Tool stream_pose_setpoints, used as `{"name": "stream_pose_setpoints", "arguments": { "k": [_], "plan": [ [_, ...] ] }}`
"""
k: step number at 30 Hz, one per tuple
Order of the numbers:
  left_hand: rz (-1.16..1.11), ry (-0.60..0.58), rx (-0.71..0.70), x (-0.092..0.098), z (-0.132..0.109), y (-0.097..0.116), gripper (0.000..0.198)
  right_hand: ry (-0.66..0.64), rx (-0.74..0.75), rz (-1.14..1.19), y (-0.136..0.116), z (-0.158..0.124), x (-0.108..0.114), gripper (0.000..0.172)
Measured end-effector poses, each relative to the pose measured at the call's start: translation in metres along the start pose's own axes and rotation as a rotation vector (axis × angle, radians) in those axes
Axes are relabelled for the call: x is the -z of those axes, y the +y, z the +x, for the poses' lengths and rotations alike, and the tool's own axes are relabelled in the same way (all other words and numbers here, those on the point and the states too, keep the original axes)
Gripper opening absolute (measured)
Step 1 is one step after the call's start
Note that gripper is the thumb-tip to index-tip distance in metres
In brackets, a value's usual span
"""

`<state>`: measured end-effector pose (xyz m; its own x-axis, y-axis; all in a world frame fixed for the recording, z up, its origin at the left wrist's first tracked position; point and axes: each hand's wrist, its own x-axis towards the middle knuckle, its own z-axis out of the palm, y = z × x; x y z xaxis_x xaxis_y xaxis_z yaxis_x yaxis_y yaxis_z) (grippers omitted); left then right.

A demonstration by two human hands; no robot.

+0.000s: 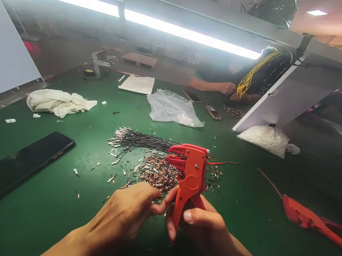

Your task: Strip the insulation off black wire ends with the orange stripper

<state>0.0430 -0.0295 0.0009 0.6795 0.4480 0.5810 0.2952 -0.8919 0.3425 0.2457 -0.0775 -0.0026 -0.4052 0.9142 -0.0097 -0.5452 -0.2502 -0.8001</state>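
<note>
My right hand (203, 226) is wrapped round the handles of an orange-red wire stripper (192, 171), held upright with its jaws toward the left. Beside it, my left hand (132, 207) is closed, thumb and fingers drawn together, and a fingertip meets the stripper's handle. Whatever the left fingers may pinch is hidden. Behind the jaws lies a bundle of black wires (145, 141) with metal terminals at the left end. Under it spreads a heap of short cut wire ends with copper and metal bits (159, 172).
A dark phone (18, 167) and a white cloth (59, 103) lie at left. Further back are a clear plastic bag (174, 108), a notebook (137, 83) and a bag of white pieces (266, 139). A red long-handled tool (307, 216) lies right. Across the table, a person holds yellow wires (249, 78).
</note>
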Motion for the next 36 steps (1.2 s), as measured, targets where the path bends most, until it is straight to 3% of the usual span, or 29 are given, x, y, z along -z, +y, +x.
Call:
{"name": "stream_pose_setpoints", "arguments": {
  "k": [3, 8, 17, 23, 30, 33, 36],
  "plan": [
    [0.067, 0.060, 0.010, 0.007, -0.003, -0.005, 0.016, -0.059, -0.088, 0.160, 0.001, 0.002, 0.004, 0.039],
    [0.247, 0.451, 0.245, 0.023, -0.003, -0.014, 0.008, -0.070, -0.051, 0.132, 0.007, -0.001, 0.008, 0.036],
    [-0.135, 0.640, 0.533, 0.016, -0.001, 0.001, 0.009, -0.182, -0.132, 0.094, 0.021, -0.010, 0.011, 0.034],
    [-0.345, 0.660, 0.729, 0.017, 0.002, 0.008, 0.011, -0.202, -0.143, 0.117, 0.023, -0.009, 0.010, 0.035],
    [-0.652, 0.664, 0.825, 0.015, 0.002, 0.006, 0.022, -0.196, -0.147, 0.151, 0.025, -0.008, 0.009, 0.032],
    [-0.610, 0.601, 0.794, 0.013, -0.001, 0.005, 0.021, -0.204, -0.147, 0.144, 0.024, -0.008, 0.008, 0.032],
    [-0.483, 0.473, 0.616, 0.011, -0.004, 0.001, 0.015, -0.192, -0.145, 0.139, 0.023, -0.008, 0.008, 0.032]
  ]
}}
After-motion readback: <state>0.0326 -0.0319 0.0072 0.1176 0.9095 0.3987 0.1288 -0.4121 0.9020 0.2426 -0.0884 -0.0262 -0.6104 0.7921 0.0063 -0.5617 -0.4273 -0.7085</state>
